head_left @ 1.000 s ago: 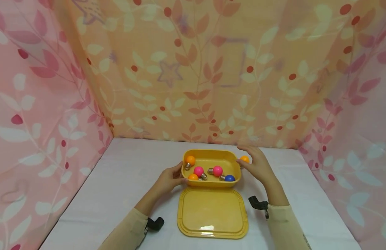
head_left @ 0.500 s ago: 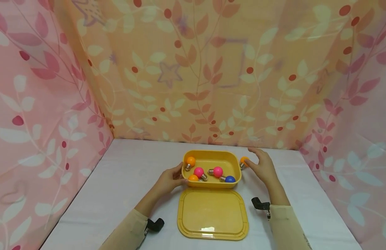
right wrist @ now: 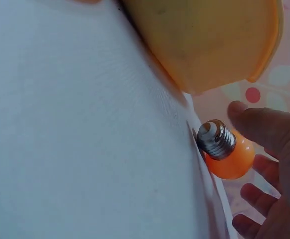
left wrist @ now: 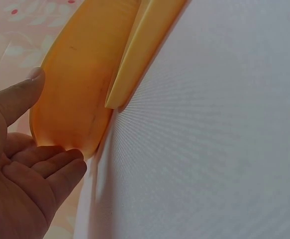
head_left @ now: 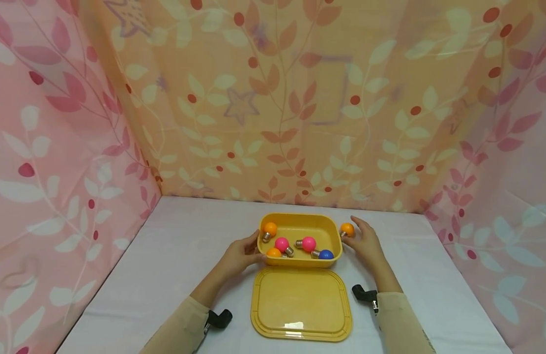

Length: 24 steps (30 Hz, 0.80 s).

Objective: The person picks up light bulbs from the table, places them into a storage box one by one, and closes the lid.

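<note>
My left hand (head_left: 239, 256) holds the left end of a yellow plastic box (head_left: 299, 263), thumb at one edge and fingers at the other, as the left wrist view also shows. Inside lie several toy light bulbs: two orange, two pink (head_left: 308, 244) and a blue one (head_left: 326, 254). Just right of the box, on the cloth, an orange bulb (right wrist: 234, 159) shows its silver screw base. Around it my right hand (head_left: 364, 244) is spread, thumb and fingers apart, without a visible grip on the bulb.
A yellow lid (head_left: 301, 305) lies flat in front of the box. White cloth (head_left: 180, 246) covers the table. Floral fabric walls (head_left: 281, 123) stand behind and on both sides.
My right hand has moved off the box's right rim, to the right and slightly nearer me, and now stands around the loose orange bulb. My left hand stays on the box.
</note>
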### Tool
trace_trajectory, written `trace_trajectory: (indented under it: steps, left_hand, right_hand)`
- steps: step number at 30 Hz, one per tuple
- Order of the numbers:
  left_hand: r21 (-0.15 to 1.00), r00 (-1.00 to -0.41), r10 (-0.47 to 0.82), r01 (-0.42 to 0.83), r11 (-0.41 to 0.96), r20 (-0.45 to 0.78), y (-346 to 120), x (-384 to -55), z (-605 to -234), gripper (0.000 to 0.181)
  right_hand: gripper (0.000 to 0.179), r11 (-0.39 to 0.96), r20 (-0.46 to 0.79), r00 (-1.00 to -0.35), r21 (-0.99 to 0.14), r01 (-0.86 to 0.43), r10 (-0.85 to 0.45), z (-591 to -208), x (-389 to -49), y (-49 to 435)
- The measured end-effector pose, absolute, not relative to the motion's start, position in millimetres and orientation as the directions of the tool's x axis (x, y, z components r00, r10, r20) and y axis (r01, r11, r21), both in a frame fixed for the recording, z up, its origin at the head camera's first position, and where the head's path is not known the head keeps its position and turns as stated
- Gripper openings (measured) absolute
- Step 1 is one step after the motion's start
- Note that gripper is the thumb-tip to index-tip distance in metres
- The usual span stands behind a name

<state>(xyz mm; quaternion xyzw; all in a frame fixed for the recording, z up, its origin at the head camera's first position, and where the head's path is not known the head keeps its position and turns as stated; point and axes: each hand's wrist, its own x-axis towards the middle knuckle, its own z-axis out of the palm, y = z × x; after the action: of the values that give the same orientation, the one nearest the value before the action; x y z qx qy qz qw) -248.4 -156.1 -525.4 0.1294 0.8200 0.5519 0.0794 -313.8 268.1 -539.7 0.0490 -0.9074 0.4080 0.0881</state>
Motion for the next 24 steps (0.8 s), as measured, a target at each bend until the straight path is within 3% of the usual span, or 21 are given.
trace_trajectory:
  steps: [24]
  left_hand:
    - [0.909,-0.957,0.289,0.125,0.398,0.005,-155,-247,-526,0.089]
  right_hand:
    - [0.084,0.740,0.230,-0.973,-0.651,-0.165,-0.015,-562,-317,270]
